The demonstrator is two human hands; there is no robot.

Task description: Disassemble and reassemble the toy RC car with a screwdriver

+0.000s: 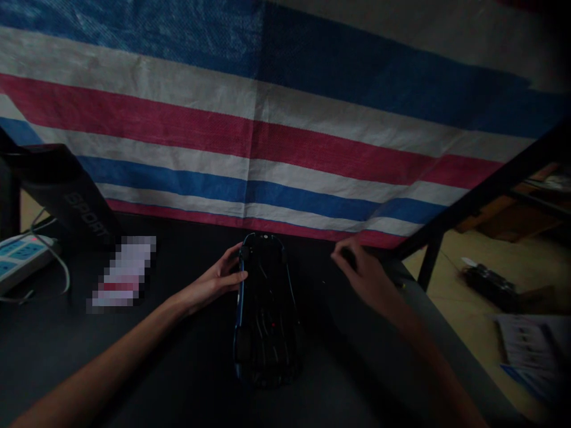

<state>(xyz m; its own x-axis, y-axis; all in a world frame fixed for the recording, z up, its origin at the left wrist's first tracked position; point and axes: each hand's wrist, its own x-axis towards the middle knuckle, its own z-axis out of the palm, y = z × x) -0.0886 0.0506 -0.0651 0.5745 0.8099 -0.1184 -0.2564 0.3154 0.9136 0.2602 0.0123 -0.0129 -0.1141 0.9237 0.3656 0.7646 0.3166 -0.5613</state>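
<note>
And here's the left hand (218,276) at the middle of the frame, thumb and fingers spread apart against the left edge of a dark, blue-trimmed toy car (270,309), which lies seemingly belly up on the black surface (191,368), lower centre. Whether they truly clamp it, I can't tell! Over to the right hand (357,264), up in the air right of the car, thumb and forefinger curled towards each other; too dim to say if anything small is pinched there.

Now the danger: the car appears propped on its roof, held from one side only, so a push from the right could rock or spin it. And look, a tiny pale speck (323,282) lies between car and right hand; if it's a loose part, a sweeping wrist could flick it away, and this gloom would make finding it hard.
</note>
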